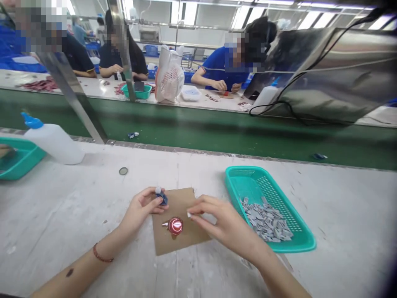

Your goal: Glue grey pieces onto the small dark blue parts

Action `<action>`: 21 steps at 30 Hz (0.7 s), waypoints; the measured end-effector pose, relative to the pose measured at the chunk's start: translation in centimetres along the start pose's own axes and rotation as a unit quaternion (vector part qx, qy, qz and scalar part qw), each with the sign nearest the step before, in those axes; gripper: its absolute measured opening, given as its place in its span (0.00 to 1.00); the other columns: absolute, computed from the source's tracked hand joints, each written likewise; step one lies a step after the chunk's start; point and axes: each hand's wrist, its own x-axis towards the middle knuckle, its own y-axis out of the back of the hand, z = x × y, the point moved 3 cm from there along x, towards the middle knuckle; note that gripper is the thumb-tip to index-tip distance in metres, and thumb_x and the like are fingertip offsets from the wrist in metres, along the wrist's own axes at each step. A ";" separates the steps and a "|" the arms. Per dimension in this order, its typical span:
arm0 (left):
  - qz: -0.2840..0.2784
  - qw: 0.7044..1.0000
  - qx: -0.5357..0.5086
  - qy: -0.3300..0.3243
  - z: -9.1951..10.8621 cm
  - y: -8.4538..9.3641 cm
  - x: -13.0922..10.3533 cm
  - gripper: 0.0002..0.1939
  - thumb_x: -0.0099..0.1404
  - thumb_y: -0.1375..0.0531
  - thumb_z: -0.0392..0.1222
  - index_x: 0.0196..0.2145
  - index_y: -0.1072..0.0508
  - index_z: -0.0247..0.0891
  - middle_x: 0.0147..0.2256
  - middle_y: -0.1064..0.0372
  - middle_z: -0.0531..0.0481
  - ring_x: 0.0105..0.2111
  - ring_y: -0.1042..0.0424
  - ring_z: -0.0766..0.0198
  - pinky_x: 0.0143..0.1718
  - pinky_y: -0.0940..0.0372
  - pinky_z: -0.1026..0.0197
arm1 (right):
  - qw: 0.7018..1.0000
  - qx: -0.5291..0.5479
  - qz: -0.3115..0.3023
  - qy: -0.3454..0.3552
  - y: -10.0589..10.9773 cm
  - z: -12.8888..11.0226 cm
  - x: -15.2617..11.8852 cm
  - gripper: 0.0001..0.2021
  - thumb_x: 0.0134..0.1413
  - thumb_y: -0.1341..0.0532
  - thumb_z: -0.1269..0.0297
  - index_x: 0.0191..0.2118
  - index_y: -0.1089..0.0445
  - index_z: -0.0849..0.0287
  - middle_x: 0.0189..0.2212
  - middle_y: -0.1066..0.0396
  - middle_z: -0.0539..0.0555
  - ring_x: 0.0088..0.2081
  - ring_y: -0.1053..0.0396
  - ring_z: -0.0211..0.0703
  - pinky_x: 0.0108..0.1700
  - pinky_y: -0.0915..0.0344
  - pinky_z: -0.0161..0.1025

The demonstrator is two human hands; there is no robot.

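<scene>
Forearms point(82, 265) foremost, the left hand point(141, 207) grips a tilted blue piece point(163, 199); to its right, the right hand point(225, 221) pinches a white bit point(189, 215), a shiny red blob point(175, 226) lying between on cardboard point(167, 245).

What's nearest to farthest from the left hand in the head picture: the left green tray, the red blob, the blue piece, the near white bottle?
1. Blue piece: held in the left hand.
2. Red blob: on the brown card, just to the right.
3. White bottle: farther back, left.
4. Green tray: far left, past the bottle.
</scene>
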 end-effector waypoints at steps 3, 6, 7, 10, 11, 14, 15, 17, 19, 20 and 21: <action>-0.002 0.999 0.031 -0.041 -0.6 0.4 -0.4 0.15 0.55 0.31 0.46 0.38 0.24 0.37 0.41 0.24 0.44 0.35 0.24 0.60 0.32 0.29 0.63 | 0.994 -0.074 -0.074 0.020 -2.3 -1.0 0.4 0.10 0.63 0.43 0.69 0.42 0.24 0.55 0.36 0.28 0.54 0.40 0.30 0.44 0.40 0.33 0.39; -0.007 0.998 0.037 -0.058 -0.8 0.4 -0.5 0.13 0.56 0.32 0.46 0.37 0.25 0.37 0.40 0.24 0.45 0.37 0.25 0.59 0.35 0.29 0.61 | 0.988 -0.113 -0.102 0.024 -3.2 -0.9 0.4 0.11 0.65 0.45 0.68 0.43 0.24 0.54 0.36 0.29 0.54 0.39 0.31 0.44 0.40 0.33 0.39; -0.009 0.997 0.038 -0.061 -0.7 0.4 -0.6 0.13 0.56 0.32 0.46 0.36 0.25 0.37 0.40 0.24 0.45 0.37 0.25 0.59 0.36 0.29 0.61 | 0.988 -0.119 -0.101 0.023 -3.3 -0.8 0.4 0.11 0.65 0.45 0.68 0.44 0.24 0.54 0.36 0.29 0.54 0.39 0.31 0.44 0.40 0.33 0.39; -0.015 0.997 0.041 -0.066 -0.5 0.4 -0.6 0.11 0.57 0.33 0.45 0.36 0.26 0.37 0.40 0.25 0.46 0.38 0.25 0.60 0.38 0.29 0.61 | 0.987 -0.127 -0.098 0.019 -3.5 -0.6 0.3 0.11 0.65 0.45 0.68 0.43 0.24 0.54 0.38 0.29 0.54 0.40 0.30 0.44 0.41 0.33 0.39; -0.017 0.997 0.043 -0.068 -0.4 0.4 -0.6 0.11 0.58 0.33 0.44 0.36 0.26 0.37 0.41 0.25 0.46 0.38 0.25 0.60 0.38 0.30 0.61 | 0.987 -0.128 -0.099 0.020 -3.6 -0.6 0.4 0.11 0.65 0.45 0.68 0.42 0.24 0.54 0.38 0.29 0.54 0.40 0.30 0.44 0.40 0.33 0.39; -0.018 0.996 0.050 -0.072 -0.3 0.3 -0.7 0.10 0.58 0.34 0.43 0.36 0.26 0.38 0.41 0.25 0.46 0.38 0.25 0.60 0.40 0.30 0.60 | 0.986 -0.134 -0.100 0.020 -3.6 -0.7 0.4 0.11 0.65 0.44 0.69 0.41 0.24 0.54 0.38 0.29 0.54 0.40 0.30 0.44 0.40 0.33 0.39; -0.018 0.996 0.051 -0.072 -0.3 0.3 -0.7 0.10 0.58 0.34 0.43 0.36 0.27 0.38 0.41 0.26 0.45 0.39 0.25 0.59 0.40 0.30 0.60 | 0.986 -0.135 -0.097 0.020 -3.6 -0.7 0.3 0.11 0.65 0.44 0.69 0.41 0.24 0.54 0.38 0.29 0.54 0.40 0.30 0.44 0.40 0.32 0.39; -0.021 0.996 0.053 -0.072 -0.3 0.3 -0.8 0.09 0.59 0.34 0.43 0.36 0.27 0.38 0.41 0.26 0.45 0.39 0.25 0.59 0.40 0.30 0.60 | 0.987 -0.134 -0.089 0.021 -3.5 -0.7 0.3 0.11 0.65 0.45 0.69 0.43 0.24 0.54 0.38 0.29 0.55 0.40 0.30 0.44 0.40 0.32 0.40; -0.025 0.996 0.055 -0.071 -0.3 0.3 -0.8 0.09 0.59 0.35 0.42 0.37 0.27 0.38 0.41 0.26 0.46 0.39 0.25 0.59 0.40 0.30 0.60 | 0.988 -0.132 -0.081 0.026 -3.4 -0.6 0.2 0.11 0.65 0.45 0.68 0.43 0.24 0.54 0.38 0.29 0.55 0.39 0.30 0.44 0.40 0.32 0.40; -0.028 0.995 0.056 -0.072 -0.3 0.3 -0.9 0.08 0.60 0.35 0.42 0.37 0.27 0.38 0.41 0.26 0.46 0.39 0.25 0.60 0.41 0.30 0.60 | 0.988 -0.132 -0.081 0.028 -3.4 -0.5 0.2 0.12 0.66 0.46 0.68 0.43 0.24 0.54 0.37 0.29 0.55 0.39 0.30 0.44 0.40 0.32 0.40; -0.031 0.995 0.057 -0.073 -0.3 0.3 -0.9 0.08 0.60 0.35 0.42 0.37 0.27 0.38 0.41 0.27 0.46 0.39 0.26 0.60 0.41 0.31 0.60 | 0.988 -0.133 -0.080 0.029 -3.4 -0.5 0.2 0.12 0.66 0.46 0.67 0.43 0.24 0.54 0.37 0.29 0.55 0.38 0.31 0.44 0.40 0.32 0.40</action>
